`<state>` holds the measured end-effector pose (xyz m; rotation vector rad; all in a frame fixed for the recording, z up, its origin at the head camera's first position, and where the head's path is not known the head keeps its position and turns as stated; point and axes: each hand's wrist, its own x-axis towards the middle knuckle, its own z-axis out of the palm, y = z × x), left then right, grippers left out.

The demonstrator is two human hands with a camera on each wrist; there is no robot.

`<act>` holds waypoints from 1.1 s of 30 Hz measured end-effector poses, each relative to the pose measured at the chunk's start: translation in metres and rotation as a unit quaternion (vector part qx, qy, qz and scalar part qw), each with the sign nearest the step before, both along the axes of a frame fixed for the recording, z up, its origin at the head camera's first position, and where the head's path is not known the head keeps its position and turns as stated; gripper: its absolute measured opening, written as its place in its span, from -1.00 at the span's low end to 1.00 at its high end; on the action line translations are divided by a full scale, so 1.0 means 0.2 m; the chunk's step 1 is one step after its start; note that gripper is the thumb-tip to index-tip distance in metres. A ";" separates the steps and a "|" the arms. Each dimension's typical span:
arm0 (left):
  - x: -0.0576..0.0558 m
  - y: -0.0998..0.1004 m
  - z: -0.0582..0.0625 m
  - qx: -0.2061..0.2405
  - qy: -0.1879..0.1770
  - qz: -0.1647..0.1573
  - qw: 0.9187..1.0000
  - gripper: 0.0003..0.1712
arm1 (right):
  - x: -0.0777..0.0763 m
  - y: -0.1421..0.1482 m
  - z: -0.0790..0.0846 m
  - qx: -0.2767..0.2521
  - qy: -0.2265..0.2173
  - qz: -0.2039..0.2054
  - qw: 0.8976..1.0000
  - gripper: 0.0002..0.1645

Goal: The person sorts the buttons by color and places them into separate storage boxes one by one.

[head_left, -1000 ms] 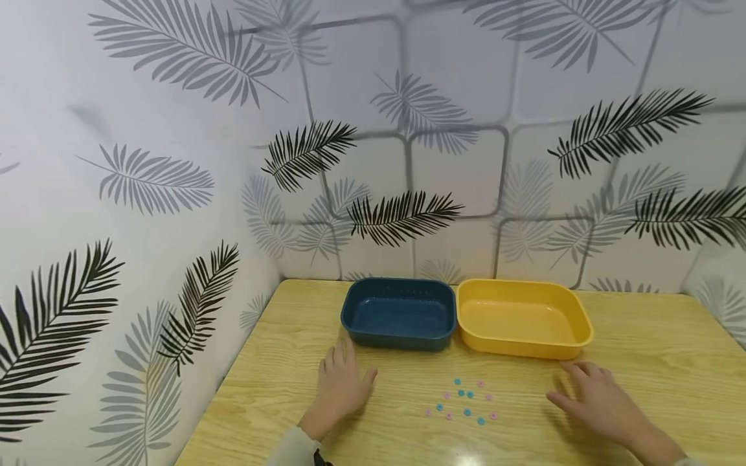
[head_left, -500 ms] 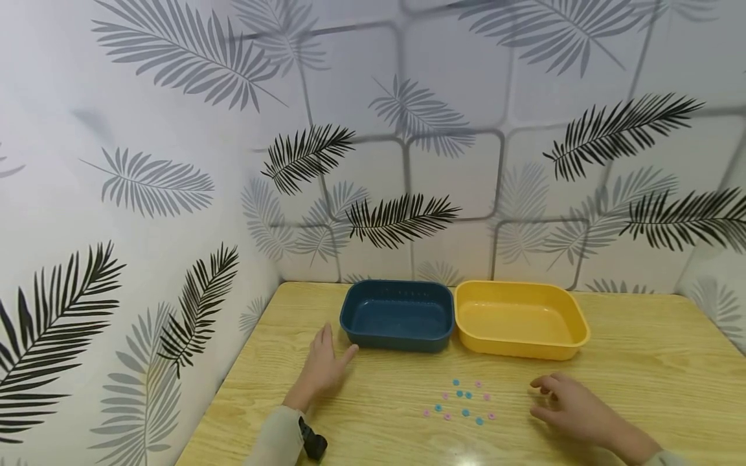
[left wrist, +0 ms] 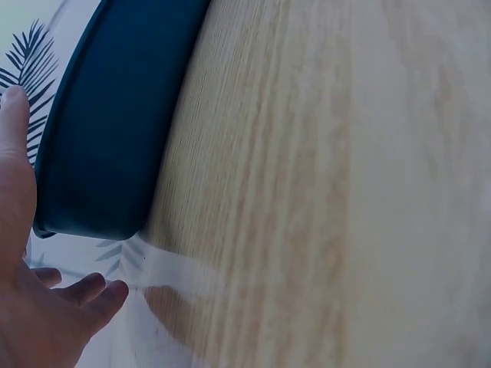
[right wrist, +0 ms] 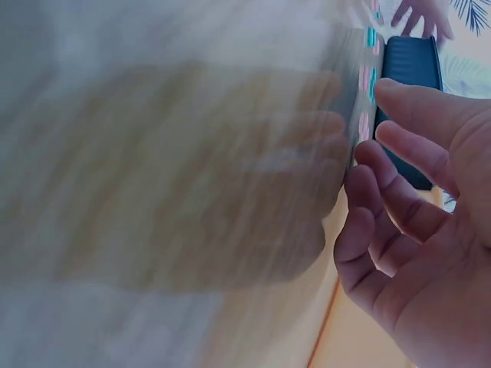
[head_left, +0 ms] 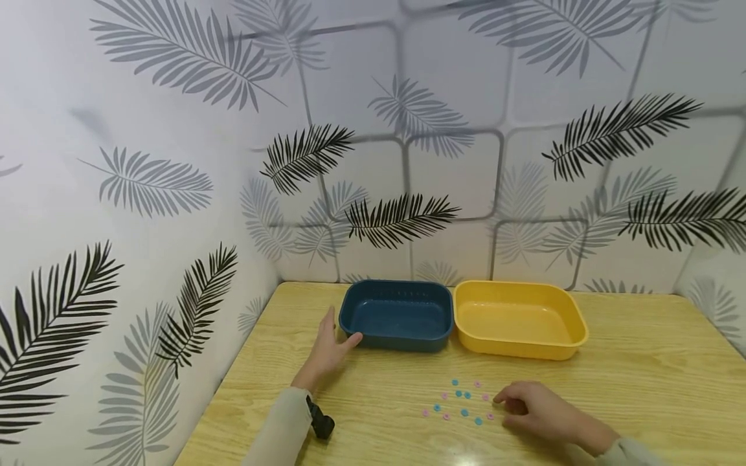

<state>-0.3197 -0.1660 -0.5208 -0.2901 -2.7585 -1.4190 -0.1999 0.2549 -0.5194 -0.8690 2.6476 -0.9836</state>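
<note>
My left hand (head_left: 328,353) is at the left front corner of a dark blue tray (head_left: 396,343), fingers stretched along its left side and thumb spread by its front wall. The left wrist view shows the blue tray's wall (left wrist: 115,115) between thumb and fingers, with nothing gripped. Several small blue and pink disc-like pieces with centre dents lie scattered on the table, among them a blue piece (head_left: 478,421) and a pink piece (head_left: 425,413). Just right of them hovers my right hand (head_left: 542,412), fingers loosely bent and holding nothing. Its fingertips (right wrist: 367,153) point towards the pieces.
A yellow tray (head_left: 519,348) stands against the blue one's right side, both near the back of the wooden table (head_left: 658,362). Behind and to the left rise walls covered in a leaf pattern (head_left: 402,220). A dark wrist device (head_left: 322,424) sits on my left sleeve.
My left hand has shifted left and forward around the blue tray's corner. My right hand has moved left, from near the yellow tray to beside the small pieces, its fingers bending more.
</note>
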 end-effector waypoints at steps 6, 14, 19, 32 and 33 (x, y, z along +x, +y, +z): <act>-0.04 0.03 -0.01 0.013 0.005 -0.015 1.000 0.11 | -0.01 -0.04 0.01 -0.005 -0.011 0.030 0.999 -0.67; -0.04 0.06 0.00 0.004 0.001 -0.017 1.000 0.15 | -0.03 -0.08 0.02 -0.018 -0.036 0.071 0.997 -0.70; -0.04 0.07 0.00 -0.008 0.003 -0.020 1.000 0.20 | -0.04 -0.08 0.02 -0.009 -0.033 0.072 0.997 -0.74; -0.02 0.09 -0.01 -0.007 -0.005 0.000 1.000 0.13 | -0.07 -0.07 0.00 -0.018 -0.021 0.080 0.996 -0.87; -0.02 0.09 -0.01 -0.007 -0.005 0.000 1.000 0.13 | -0.07 -0.07 -0.01 -0.019 -0.022 0.082 0.996 -0.87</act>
